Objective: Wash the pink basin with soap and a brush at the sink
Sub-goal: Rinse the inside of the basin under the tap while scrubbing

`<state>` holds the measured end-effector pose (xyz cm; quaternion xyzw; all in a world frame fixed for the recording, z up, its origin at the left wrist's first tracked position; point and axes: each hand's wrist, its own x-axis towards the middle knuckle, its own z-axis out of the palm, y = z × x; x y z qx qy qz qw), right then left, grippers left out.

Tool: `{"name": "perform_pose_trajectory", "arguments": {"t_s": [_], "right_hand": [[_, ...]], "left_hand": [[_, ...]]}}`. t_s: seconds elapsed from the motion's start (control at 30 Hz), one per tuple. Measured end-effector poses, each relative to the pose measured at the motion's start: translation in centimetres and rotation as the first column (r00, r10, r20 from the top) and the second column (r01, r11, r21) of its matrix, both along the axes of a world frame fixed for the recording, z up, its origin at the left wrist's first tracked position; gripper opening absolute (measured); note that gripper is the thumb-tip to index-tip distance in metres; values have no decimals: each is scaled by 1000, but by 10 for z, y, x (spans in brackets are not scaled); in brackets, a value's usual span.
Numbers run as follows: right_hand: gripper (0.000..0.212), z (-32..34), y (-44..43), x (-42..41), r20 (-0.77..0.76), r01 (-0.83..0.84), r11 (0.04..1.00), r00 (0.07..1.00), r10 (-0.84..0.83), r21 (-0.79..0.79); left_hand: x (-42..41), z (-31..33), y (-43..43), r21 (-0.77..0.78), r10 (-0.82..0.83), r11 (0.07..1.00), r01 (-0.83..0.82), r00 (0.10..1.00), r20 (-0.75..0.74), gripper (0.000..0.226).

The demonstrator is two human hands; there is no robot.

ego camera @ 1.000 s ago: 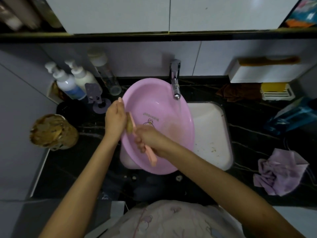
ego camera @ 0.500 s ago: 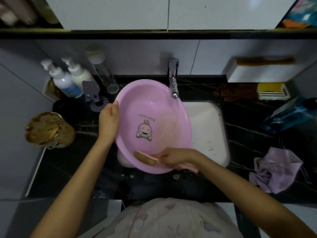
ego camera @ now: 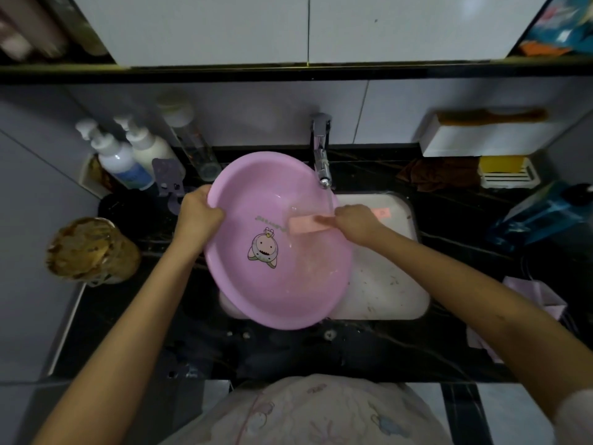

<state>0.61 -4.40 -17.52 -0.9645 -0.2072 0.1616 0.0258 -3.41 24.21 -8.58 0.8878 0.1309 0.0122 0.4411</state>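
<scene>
Over the left half of the white sink [ego camera: 385, 284] sits the pink basin [ego camera: 279, 284], its hollow facing up and its near rim reaching past the sink's front edge over the black desk [ego camera: 449, 348]. A cartoon figure [ego camera: 263, 248] is printed on the basin's floor. The left hand [ego camera: 199, 216] grips the basin's far-left rim, fingers curled over the edge. The right hand [ego camera: 356, 223] is closed round a pink brush [ego camera: 308, 224] at the basin's right rim. The brush head lies inside the basin with its flat back up, so the bristles are hidden, and the tail of the handle sticks out past the hand over the sink. A chrome tap [ego camera: 322, 165] stands behind the basin, and a thin stream of water [ego camera: 330, 200] falls from it onto the right rim, just beside the right hand.

At the desk's far-left corner stand two white pump bottles [ego camera: 118, 159] and a tall clear bottle [ego camera: 192, 146]. A brown jar [ego camera: 90, 252] sits well left of the basin. To the right of the tap lies a brown cloth [ego camera: 439, 173], and next to it a yellow bar [ego camera: 500, 165] rests on a white rack. A blue packet [ego camera: 539, 216] lies farther right, with a crumpled lilac cloth [ego camera: 539, 297] near the desk's right edge.
</scene>
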Motion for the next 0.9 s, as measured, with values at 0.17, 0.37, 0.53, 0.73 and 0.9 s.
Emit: {"name": "perform_pose_trajectory", "arguments": {"t_s": [0.17,0.37,0.53,0.73,0.9], "right_hand": [[78,-2,14,4,287,-327,932,918,273,158],[88,-14,75,-28,66,6,804,996,-56,594],[54,4,152,-47,-539,547,141,837,-95,825],[70,32,176,-23,-736,742,-64,644,-210,667],[58,47,183,-38,-645,682,116,724,-245,722]], "left_hand": [[5,1,1,20,-12,1000,12,999,-38,41],[6,0,1,24,-7,1000,8,999,-40,38],[5,1,1,9,-17,1000,18,999,-46,39],[4,1,-4,30,-11,999,12,1000,-25,43],[2,1,-2,4,-23,1000,23,1000,3,36]]}}
